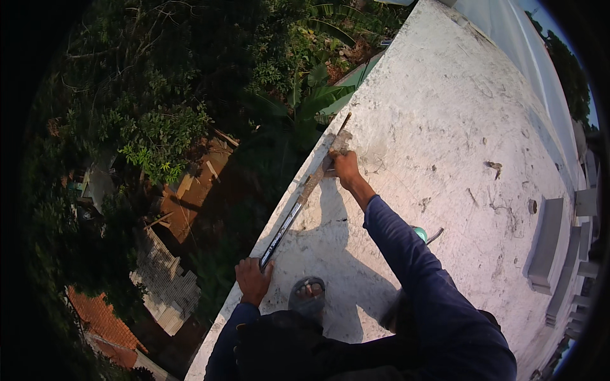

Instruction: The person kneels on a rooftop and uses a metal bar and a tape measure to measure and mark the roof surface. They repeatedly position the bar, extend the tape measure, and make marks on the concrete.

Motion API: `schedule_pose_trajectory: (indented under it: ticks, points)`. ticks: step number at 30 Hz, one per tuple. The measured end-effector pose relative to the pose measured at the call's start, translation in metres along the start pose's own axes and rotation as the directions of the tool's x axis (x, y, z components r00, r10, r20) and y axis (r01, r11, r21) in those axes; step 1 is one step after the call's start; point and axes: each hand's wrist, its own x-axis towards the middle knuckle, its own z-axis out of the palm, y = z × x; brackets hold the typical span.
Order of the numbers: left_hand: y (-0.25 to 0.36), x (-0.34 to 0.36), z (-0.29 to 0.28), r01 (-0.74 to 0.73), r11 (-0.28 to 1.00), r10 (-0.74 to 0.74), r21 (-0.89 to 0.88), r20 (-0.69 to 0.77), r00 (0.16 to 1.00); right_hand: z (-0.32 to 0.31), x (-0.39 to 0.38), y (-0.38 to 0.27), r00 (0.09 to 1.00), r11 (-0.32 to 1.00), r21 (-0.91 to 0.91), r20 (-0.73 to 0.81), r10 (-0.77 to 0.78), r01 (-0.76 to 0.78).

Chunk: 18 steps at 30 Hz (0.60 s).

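Observation:
A long, narrow metal bar (283, 230), shiny at its near end and smeared with grey further up, lies along the left edge of the white concrete slab (438, 114). My left hand (253, 280) is at the bar's near end, thumb and fingers closed about its tip. Further up, my right hand (346, 168) is closed on a grey-smeared flat tool that looks like a trowel (342, 140); its handle is hidden in my fist. The tool rests against the bar near the slab's edge. A thin dark rod tip (347, 118) sticks out beyond it.
Left of the slab is a steep drop to trees (152, 149), a tiled roof (105, 320) and bare ground. My sandalled foot (308, 293) stands near the edge. A green round object (419, 233) with a dark handle lies beyond my right arm. Grey ledges (546, 244) line the right.

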Motion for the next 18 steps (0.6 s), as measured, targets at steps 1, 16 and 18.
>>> schedule_pose_trajectory:
  ticks: [1,16,18]
  points:
    - [0.0,-0.001,-0.001,0.006,1.0,-0.006,-0.023,-0.004,1.0,0.001,0.001,0.001,1.0,1.0,0.016,-0.021,0.019,-0.019]
    - [0.029,-0.032,-0.074,0.305,0.949,-0.215,-0.079,0.546,0.81,-0.024,-0.067,0.041,0.94,0.985,0.126,-0.334,-0.066,0.114]
    - [0.035,-0.04,-0.082,0.369,0.922,-0.225,-0.113,0.62,0.751,-0.027,-0.061,0.048,0.947,0.997,0.024,-0.315,-0.06,0.071]
